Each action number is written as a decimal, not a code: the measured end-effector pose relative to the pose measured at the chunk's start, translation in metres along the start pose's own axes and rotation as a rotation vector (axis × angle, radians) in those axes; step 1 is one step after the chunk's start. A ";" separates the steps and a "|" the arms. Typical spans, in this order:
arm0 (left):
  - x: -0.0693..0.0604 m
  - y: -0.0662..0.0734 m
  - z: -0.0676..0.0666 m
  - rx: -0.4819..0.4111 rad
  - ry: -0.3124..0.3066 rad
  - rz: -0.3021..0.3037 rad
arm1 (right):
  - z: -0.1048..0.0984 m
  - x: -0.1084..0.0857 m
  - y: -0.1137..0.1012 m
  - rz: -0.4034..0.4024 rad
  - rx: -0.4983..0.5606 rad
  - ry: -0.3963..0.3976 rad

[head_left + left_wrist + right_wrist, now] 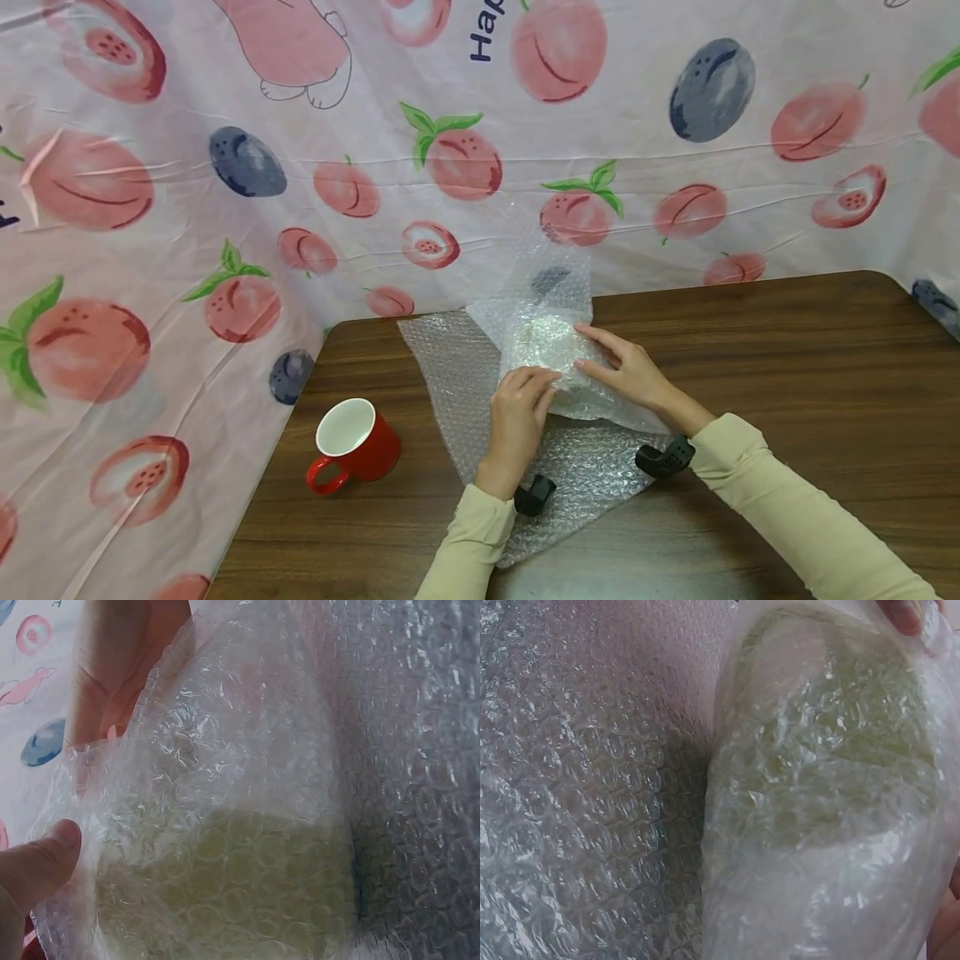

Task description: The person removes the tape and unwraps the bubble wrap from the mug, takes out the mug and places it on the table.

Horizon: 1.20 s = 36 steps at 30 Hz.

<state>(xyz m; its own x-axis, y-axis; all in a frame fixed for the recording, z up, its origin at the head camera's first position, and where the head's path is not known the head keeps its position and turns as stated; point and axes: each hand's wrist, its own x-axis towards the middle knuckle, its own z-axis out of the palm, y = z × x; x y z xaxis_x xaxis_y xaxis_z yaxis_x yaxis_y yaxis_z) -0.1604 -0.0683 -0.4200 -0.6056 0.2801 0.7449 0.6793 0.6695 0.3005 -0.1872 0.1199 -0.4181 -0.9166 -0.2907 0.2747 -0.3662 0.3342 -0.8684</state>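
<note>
A bundle of clear bubble wrap [551, 340] sits near the table's back edge, wrapped round a thing that shows only as a pale green shape in the wrist views. The left hand [519, 407] holds the bundle's near left side, fingers curled over the wrap. From the right, the right hand [628, 371] grips the bundle between its thumb and spread fingers. In the left wrist view a thumb [52, 859] presses on the wrapped green thing [247, 877]. Through the film in the right wrist view the green thing [855, 712] has a rounded edge; its kind cannot be told.
More bubble wrap [577, 479] lies flat beneath the bundle, and a loose end [551, 258] stands up against the fruit-print cloth [465, 75] behind. A red mug [367, 450] with a white inside stands at the left on the brown wooden table [795, 375].
</note>
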 end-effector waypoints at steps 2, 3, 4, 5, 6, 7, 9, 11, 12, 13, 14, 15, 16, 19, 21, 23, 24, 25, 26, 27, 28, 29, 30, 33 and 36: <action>0.000 0.000 0.000 0.001 0.007 -0.008 | 0.000 0.000 -0.001 0.009 0.011 -0.004; 0.000 0.000 0.000 -0.003 0.011 -0.014 | 0.000 0.000 -0.001 0.011 0.018 -0.004; 0.001 0.000 0.000 -0.008 0.016 -0.020 | 0.000 0.000 -0.001 0.015 0.028 -0.003; 0.001 -0.001 0.000 -0.015 0.021 -0.027 | 0.000 0.000 -0.001 0.016 0.033 -0.001; 0.001 -0.001 0.000 -0.024 0.027 -0.034 | 0.000 0.000 -0.001 0.017 0.044 0.001; 0.001 -0.001 0.000 -0.033 0.032 -0.041 | 0.000 0.000 0.000 0.019 0.051 0.003; 0.001 -0.001 0.000 -0.055 0.037 -0.062 | 0.000 0.001 0.001 0.022 0.051 0.015; 0.001 -0.002 -0.001 -0.076 0.039 -0.087 | -0.001 0.002 0.002 0.023 0.039 0.028; 0.001 -0.002 -0.001 -0.088 0.039 -0.101 | -0.001 0.002 0.002 0.024 0.033 0.034; 0.001 -0.002 -0.001 -0.100 0.036 -0.114 | -0.001 0.003 0.002 0.025 0.023 0.040; 0.001 -0.002 -0.002 -0.113 0.032 -0.127 | -0.001 0.003 0.002 0.026 0.013 0.045; 0.001 -0.003 -0.002 -0.129 0.030 -0.140 | -0.001 0.003 0.001 0.024 0.007 0.046; 0.001 -0.003 -0.002 -0.144 0.027 -0.152 | -0.001 0.003 0.001 0.021 0.004 0.044; 0.001 -0.004 -0.003 -0.194 0.013 -0.182 | -0.003 0.002 -0.010 0.022 0.004 0.037; 0.001 -0.006 -0.003 -0.244 0.001 -0.202 | -0.002 0.002 -0.011 0.011 -0.004 0.039; 0.003 -0.006 -0.005 -0.305 -0.009 -0.231 | -0.002 0.002 -0.011 0.002 -0.008 0.046; 0.003 -0.007 -0.006 -0.347 -0.014 -0.250 | -0.002 0.003 -0.006 -0.010 -0.013 0.050; 0.003 -0.007 -0.007 -0.391 -0.019 -0.272 | -0.001 0.005 -0.001 -0.017 -0.017 0.054; 0.004 -0.008 -0.007 -0.437 -0.022 -0.300 | -0.001 0.005 -0.001 -0.015 -0.016 0.056; 0.004 -0.008 -0.008 -0.476 -0.023 -0.331 | -0.001 0.005 -0.001 -0.010 -0.023 0.059; 0.004 -0.008 -0.009 -0.519 -0.019 -0.361 | 0.000 0.005 -0.002 -0.005 -0.032 0.061; 0.005 -0.009 -0.009 -0.558 -0.018 -0.389 | 0.000 0.004 -0.003 0.002 -0.044 0.065; 0.005 -0.009 -0.010 -0.589 -0.012 -0.414 | 0.000 0.004 -0.004 0.006 -0.059 0.066; 0.007 -0.007 -0.012 -0.647 0.008 -0.480 | 0.002 0.003 -0.007 0.008 -0.103 0.078; 0.012 0.002 -0.020 -0.662 0.027 -0.511 | 0.006 0.002 -0.010 -0.027 -0.113 0.082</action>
<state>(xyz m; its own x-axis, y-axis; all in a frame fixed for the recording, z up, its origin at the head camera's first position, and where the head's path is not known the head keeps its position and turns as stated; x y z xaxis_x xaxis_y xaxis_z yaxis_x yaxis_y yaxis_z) -0.1577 -0.0771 -0.3982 -0.9007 0.0299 0.4335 0.4322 0.1649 0.8866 -0.1847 0.1108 -0.4116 -0.9146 -0.2278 0.3340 -0.4021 0.4280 -0.8094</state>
